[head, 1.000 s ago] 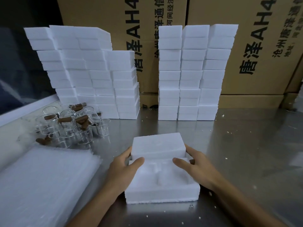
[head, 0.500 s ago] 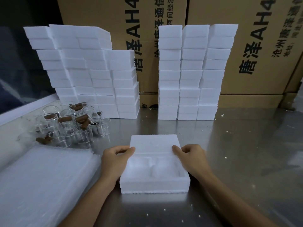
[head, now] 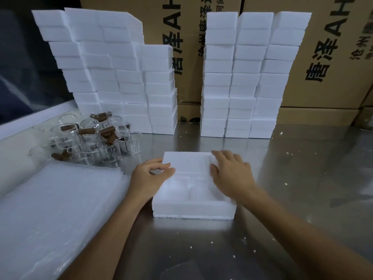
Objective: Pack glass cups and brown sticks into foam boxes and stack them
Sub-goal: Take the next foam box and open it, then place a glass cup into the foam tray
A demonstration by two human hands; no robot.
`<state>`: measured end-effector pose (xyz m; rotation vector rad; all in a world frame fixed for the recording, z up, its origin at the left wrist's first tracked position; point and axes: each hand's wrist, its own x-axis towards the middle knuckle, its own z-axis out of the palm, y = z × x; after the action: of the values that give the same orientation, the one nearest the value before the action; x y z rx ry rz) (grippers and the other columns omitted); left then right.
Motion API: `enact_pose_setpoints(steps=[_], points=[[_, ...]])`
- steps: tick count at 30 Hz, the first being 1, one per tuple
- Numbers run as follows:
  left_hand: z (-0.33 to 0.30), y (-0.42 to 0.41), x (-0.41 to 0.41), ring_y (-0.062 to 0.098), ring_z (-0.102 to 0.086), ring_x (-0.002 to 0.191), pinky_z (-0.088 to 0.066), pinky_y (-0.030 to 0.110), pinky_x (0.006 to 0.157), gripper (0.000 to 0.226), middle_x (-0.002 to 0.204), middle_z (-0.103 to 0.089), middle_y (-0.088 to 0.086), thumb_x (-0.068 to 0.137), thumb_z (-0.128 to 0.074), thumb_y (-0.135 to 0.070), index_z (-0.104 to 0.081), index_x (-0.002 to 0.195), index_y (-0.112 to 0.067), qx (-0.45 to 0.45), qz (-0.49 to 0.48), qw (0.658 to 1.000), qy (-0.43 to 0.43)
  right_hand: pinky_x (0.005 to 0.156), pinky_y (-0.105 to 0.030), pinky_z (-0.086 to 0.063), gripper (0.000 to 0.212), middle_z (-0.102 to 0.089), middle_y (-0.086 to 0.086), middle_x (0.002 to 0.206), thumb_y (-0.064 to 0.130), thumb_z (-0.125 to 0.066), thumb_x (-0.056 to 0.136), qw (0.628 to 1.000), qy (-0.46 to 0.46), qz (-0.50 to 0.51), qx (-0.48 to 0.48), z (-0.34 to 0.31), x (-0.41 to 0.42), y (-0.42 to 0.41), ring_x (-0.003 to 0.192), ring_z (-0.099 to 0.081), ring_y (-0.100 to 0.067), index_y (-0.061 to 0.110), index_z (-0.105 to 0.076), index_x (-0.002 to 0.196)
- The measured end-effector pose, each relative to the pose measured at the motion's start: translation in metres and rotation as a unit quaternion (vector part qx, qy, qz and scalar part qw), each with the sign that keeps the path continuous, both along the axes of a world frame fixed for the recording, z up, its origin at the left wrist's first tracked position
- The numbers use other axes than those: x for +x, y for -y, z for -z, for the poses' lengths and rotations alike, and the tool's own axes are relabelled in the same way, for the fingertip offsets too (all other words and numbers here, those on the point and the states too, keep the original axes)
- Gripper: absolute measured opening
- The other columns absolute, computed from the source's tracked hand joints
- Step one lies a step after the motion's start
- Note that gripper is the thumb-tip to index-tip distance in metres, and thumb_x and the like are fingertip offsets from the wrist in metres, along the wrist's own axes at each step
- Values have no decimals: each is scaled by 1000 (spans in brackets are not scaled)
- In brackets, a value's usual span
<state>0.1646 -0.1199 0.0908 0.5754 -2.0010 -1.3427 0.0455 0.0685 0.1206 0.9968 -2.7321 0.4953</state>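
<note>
Head view: foam stacks [head: 242, 77] behind hands [head: 232, 174].

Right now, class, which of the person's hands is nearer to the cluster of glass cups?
Left. The left hand grips the open foam box's left edge, just right of the glass cups. The right hand rests on the box's far side, farther away.

**Materials / finish**

Surface [head: 262, 158]: brushed metal, dull sheen, speckled with white crumbs. Foam box [head: 193, 209]: white foam, matt, grainy. Cups [head: 90, 142]: clear glossy glass. Sticks [head: 86, 131]: brown, matt. Cartons [head: 333, 57]: plain matt cardboard. Sheet stack [head: 50, 209]: translucent, soft sheen.
</note>
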Motion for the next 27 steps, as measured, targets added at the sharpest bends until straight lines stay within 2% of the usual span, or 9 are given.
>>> enact_pose_setpoints(steps=[3,6,9,13,17,20,22,24,27], points=[[2,2,-1,-12,-61,97,-47,17,81,21,107,-68,-15,76,-84,-24,-74,72,-42,-17,0,1000,-8,118,-56,-7,48,-33,4,156,43,-21,105,995,8,-73,63,-1,5,19,146,-26,-21,29,-33,149],[4,2,-2,-16,-61,88,-47,8,74,16,99,-65,-25,76,-84,-23,-76,77,-37,-24,-3,1000,-15,116,-65,4,55,-26,2,161,50,-16,103,989,21,-110,94,-1,4,49,151,-18,-21,28,-29,152],[4,3,-3,-22,-59,83,-41,0,67,18,84,-62,-39,75,-84,-22,-75,74,-38,-34,-4,999,-24,116,-62,-4,54,-38,1,157,54,-25,102,989,72,-114,61,-7,0,85,146,-29,-23,29,-40,147],[8,5,-5,-10,-64,83,-46,8,70,9,93,-64,-30,77,-81,-25,-77,77,-32,-48,-20,998,-31,112,-53,-24,52,-47,1,150,53,-36,99,978,159,-136,-22,-14,-6,139,135,-45,-22,32,-44,145],[15,6,-7,5,-67,80,-52,20,71,6,93,-71,-17,80,-80,-19,-80,86,-18,-74,-30,995,-55,112,-51,-35,59,-24,-13,157,42,-51,99,964,178,-189,-56,-19,-6,190,134,-45,-36,27,-32,152],[17,9,-7,-2,-63,68,-45,10,61,18,75,-68,-20,82,-75,-10,-76,68,-21,-90,-20,994,-54,111,-51,-37,59,-21,-15,156,40,-54,98,969,152,-195,0,-16,-4,221,131,-46,-39,29,-32,152],[18,10,-6,-2,-57,58,-39,7,53,42,58,-60,-22,83,-72,-8,-60,49,-29,-95,-25,994,-37,107,-51,-41,50,-33,-15,147,40,-56,96,970,149,-190,26,-12,-4,236,123,-51,-37,27,-44,142],[19,10,-7,-2,-54,53,-37,6,50,49,52,-56,-22,83,-68,-4,-49,45,-28,-93,-35,995,-28,100,-49,-47,34,-45,-13,135,41,-57,95,976,127,-174,35,-13,-4,246,108,-57,-33,21,-54,123],[17,9,-6,-4,-56,57,-37,5,52,46,55,-59,-22,82,-68,-6,-53,46,-30,-86,-35,995,-30,80,-38,-50,32,-59,-4,99,47,-63,92,983,77,-160,55,-17,-6,252,88,-55,-25,17,-50,92]])
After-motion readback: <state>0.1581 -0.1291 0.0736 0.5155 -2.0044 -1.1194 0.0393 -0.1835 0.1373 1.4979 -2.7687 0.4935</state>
